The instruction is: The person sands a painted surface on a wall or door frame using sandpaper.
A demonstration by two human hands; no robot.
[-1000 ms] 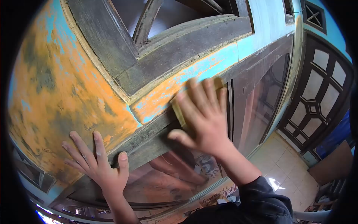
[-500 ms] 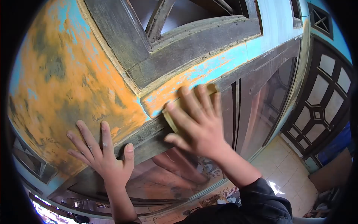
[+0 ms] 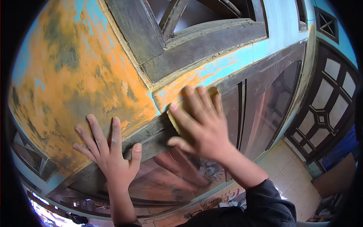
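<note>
My right hand (image 3: 207,130) presses a folded yellowish sheet, apparently sandpaper (image 3: 183,128), against the narrow wall strip and the top of the dark wooden frame (image 3: 151,132). The fingers are spread over the sheet, and its edges show beside the index finger and past the fingertips. To the left, my left hand (image 3: 115,162) rests with fingers outstretched on the lower part of the wall (image 3: 102,90), its thumb over the wooden frame. That wall is patchy orange with grey smears and bits of turquoise. Orange and turquoise also mix on the strip (image 3: 204,73).
Above the strip is a dark wooden vent frame (image 3: 204,49) with slanted bars. Reflective glass panes (image 3: 162,178) lie below my hands. At right stand a dark panelled door (image 3: 321,109), a tiled floor (image 3: 287,166) and a brown board (image 3: 336,176).
My right hand and the sheet have shifted left along the strip relative to the wall. My left hand keeps its place on the wall. The view has turned slightly.
</note>
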